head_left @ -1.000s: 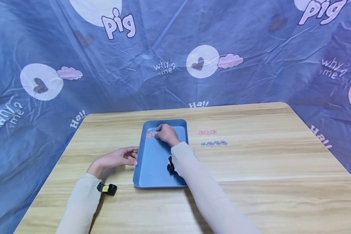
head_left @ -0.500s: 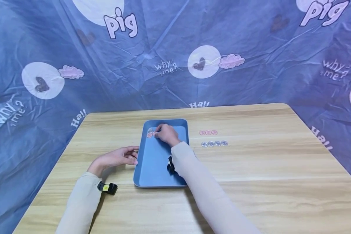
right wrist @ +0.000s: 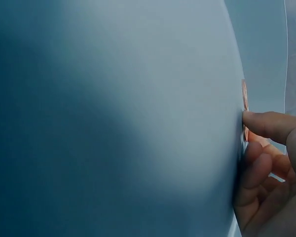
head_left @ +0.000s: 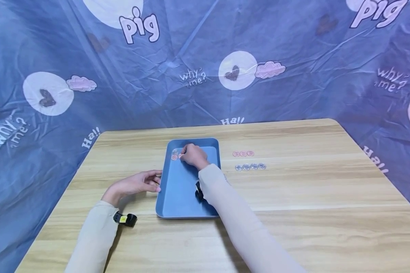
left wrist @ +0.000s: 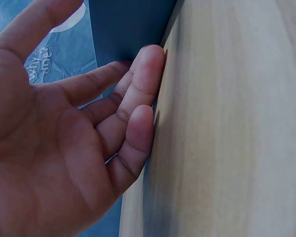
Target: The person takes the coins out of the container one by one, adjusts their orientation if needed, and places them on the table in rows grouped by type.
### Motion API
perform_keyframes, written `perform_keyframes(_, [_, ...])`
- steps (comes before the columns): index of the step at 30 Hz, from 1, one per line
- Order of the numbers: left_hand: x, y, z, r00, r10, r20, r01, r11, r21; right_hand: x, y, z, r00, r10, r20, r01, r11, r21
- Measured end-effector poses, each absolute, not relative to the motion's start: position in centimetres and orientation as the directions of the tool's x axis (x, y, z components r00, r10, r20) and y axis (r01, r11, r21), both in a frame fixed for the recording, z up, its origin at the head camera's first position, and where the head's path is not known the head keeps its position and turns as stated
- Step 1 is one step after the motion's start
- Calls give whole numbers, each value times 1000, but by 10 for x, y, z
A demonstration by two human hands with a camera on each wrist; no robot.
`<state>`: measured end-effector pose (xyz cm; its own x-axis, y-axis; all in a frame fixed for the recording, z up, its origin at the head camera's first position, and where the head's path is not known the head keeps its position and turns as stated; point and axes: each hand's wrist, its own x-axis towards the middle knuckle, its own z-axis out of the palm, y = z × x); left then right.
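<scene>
A blue rectangular tray (head_left: 177, 199) lies on the table. Inside its far left corner are a silver coin (head_left: 175, 151) and a copper-coloured coin (head_left: 174, 157). My right hand (head_left: 195, 155) reaches over the tray and pinches another copper-coloured coin (right wrist: 245, 134) between thumb and fingers, low against the tray floor; the fingers hide part of it. My left hand (head_left: 136, 184) is at the tray's left side, thumb by the rim. In the left wrist view its loosely bent fingers (left wrist: 147, 74) rest beside the tray wall, close to the tabletop.
Right of the tray, three copper-coloured coins (head_left: 243, 153) lie in a row on the wooden table (head_left: 311, 197). A row of several silver coins (head_left: 250, 167) lies nearer. Something small by the right sleeve (head_left: 226, 177) is mostly hidden. A blue printed cloth (head_left: 177, 102) hangs behind.
Almost nothing differs. The right hand stays at the same coin with only slight finger movement; the left hand and tray keep their places, and the head view shifts slightly.
</scene>
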<state>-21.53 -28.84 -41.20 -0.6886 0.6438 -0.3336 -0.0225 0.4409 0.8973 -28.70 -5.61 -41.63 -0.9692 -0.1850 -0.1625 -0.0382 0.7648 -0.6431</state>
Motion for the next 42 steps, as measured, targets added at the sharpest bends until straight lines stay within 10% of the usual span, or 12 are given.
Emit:
perform_keyframes(27, [-212, -285, -411, -712, 621, -327, 23, 486, 874, -283, -51, -411, -957, -262, -123, -122, 751, -649])
perform_keyframes(42, [-210, -285, -409, -711, 623, -326, 21, 482, 876, -285, -47, -390, -943, -285, -173, 64, 355, -933])
